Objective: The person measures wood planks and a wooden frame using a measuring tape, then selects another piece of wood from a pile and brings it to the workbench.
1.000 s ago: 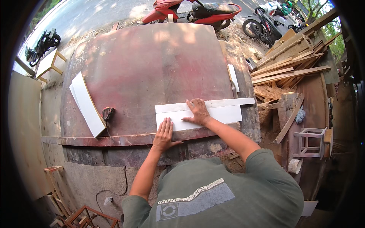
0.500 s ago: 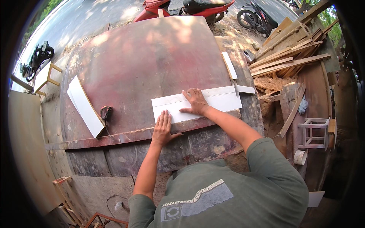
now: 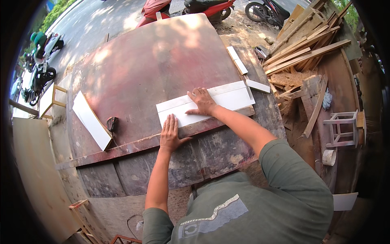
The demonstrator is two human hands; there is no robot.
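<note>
A long white panel, with a thin lengthwise line across its face, lies slightly aslant along the near edge of the worn reddish worktable. My left hand rests flat near the panel's left end, fingers straight on its near edge and thumb out to the right over the table's edge strip. Farther right, my right hand presses on the panel's upper face with its fingers spread and thumb pointing left. Neither hand grips anything. A short white strip lies just past the panel's right end.
Left on the table are overlapping white boards beside a small dark tool. Another white strip lies at the right edge. Beyond are piled wooden offcuts, a small stool frame and a red motorbike.
The whole view has shifted and tilted slightly. Both hands keep about the same places on the panel. A scooter with a rider has come into view at the far left.
</note>
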